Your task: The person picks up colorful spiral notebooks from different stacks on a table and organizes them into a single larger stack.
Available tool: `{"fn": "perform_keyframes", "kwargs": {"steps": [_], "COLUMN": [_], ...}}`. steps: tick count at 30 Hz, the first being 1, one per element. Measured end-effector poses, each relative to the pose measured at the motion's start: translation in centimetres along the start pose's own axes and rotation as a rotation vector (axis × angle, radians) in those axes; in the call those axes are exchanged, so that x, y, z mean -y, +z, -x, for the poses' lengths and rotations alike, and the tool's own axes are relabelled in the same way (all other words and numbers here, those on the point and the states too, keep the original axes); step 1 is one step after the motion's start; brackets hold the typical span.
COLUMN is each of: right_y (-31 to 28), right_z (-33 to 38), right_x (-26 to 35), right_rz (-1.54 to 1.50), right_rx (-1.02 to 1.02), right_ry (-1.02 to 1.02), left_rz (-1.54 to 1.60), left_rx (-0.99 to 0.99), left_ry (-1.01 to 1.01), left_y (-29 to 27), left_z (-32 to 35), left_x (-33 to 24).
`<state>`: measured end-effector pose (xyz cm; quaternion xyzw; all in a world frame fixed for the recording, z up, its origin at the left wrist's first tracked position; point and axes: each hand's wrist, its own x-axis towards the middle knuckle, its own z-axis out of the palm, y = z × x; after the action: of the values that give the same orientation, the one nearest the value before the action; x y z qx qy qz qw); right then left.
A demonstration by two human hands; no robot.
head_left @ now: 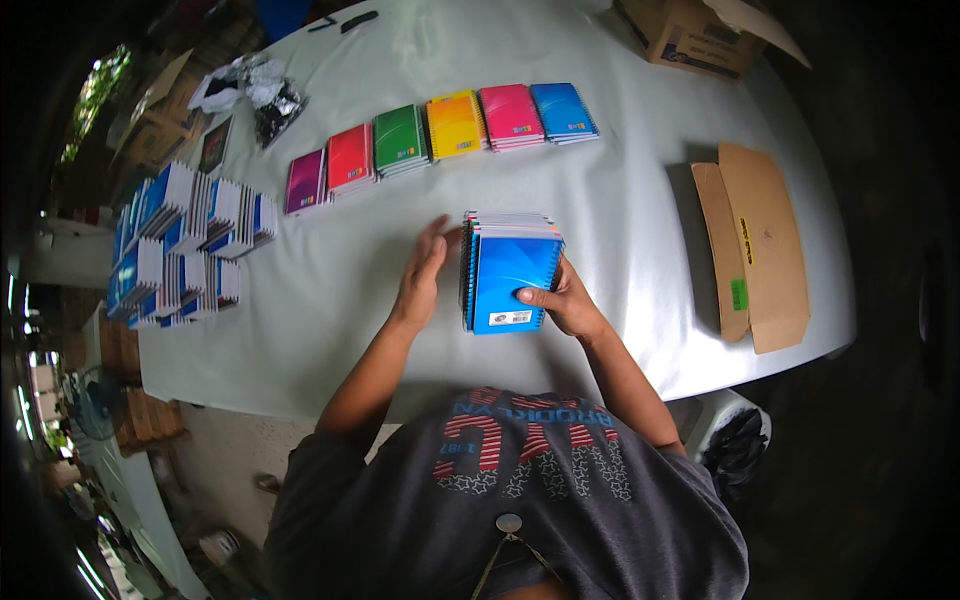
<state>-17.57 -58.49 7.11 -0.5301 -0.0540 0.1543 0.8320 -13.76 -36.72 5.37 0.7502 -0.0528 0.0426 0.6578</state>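
Observation:
A thick stack of spiral notebooks [516,270], blue cover on top with a white label at its lower edge, is held over the table in front of me. My right hand [568,302] grips its right side, thumb lying on the blue cover. Beside the stack's left edge, my left hand [428,270] has its fingers stretched upward and slightly blurred, holding nothing. Beyond them runs a curved row of notebook piles: purple [306,182], red [351,158], green [400,138], yellow [455,123], pink [511,114] and blue [564,110].
Many blue notebooks [165,240] are stacked at the table's left edge, near crumpled plastic wrapping [272,105]. A flattened cardboard box [770,250] lies at the right. An open carton [690,40] stands at the far right. A bin with a black bag [735,440] is below the table edge.

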Motion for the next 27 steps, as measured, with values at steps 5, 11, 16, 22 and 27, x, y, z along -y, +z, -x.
{"fn": "perform_keyframes", "kwargs": {"steps": [5, 11, 16, 22, 27], "right_y": [-0.1, -3.0, -3.1, 0.0, -1.6], "right_z": [0.1, 0.0, -0.8, -0.9, 1.3], "right_x": [-2.8, -6.3, -4.8, -1.0, -3.7], "right_rz": [0.256, 0.570, 0.428, 0.442, 0.809], "right_rx": [0.012, 0.158, 0.228, 0.231, 0.021], "right_ry": [-0.072, -0.119, 0.132, -0.065, -0.063], "left_rz": [0.281, -0.424, -0.228, 0.386, 0.516], "left_rx": [0.410, 0.318, 0.371, -0.014, -0.542], "left_ry": [-0.136, 0.364, 0.223, -0.274, -0.533], "left_y": [1.9, 2.4, 1.1, -1.9, -15.5], "left_z": [3.6, 4.5, 4.5, 6.9, 3.4], "left_x": [1.8, 8.5, 5.0, 0.2, 6.8]}}
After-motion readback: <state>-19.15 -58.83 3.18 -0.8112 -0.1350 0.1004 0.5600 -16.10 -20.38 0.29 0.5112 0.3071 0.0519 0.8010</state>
